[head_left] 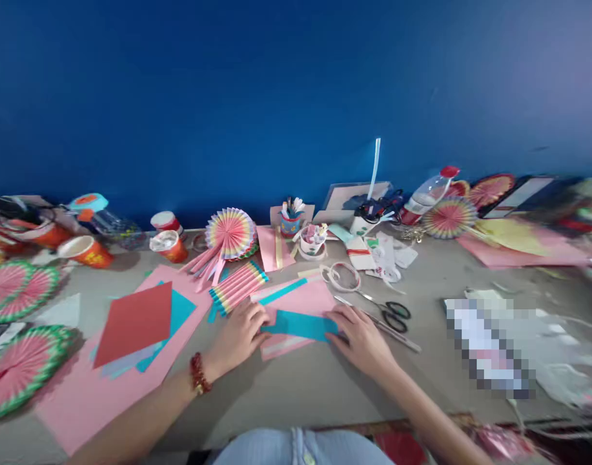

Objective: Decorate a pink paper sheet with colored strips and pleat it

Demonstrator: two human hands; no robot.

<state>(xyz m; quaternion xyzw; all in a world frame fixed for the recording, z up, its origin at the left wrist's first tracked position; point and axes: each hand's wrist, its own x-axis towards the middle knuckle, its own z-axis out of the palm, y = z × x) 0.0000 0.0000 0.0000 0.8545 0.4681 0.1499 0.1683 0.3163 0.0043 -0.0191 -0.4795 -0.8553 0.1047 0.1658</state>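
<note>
A blue paper strip is stretched between my two hands, low over a pink sheet. My left hand, with a red bead bracelet at the wrist, is closed on the strip's left end, fingers above and thumb nearer me. At the other end, my right hand grips the strip with its thumb and fingers. Just beyond it a narrower blue strip lies on the pink sheet. Pleated striped paper rests by my left fingers. Black-handled scissors lie beside my right hand.
At left, red paper lies on a large pink sheet, near folded paper fans. Cups, a pen cup, a tape roll and a bottle line the blue wall. A blurred-out item lies right.
</note>
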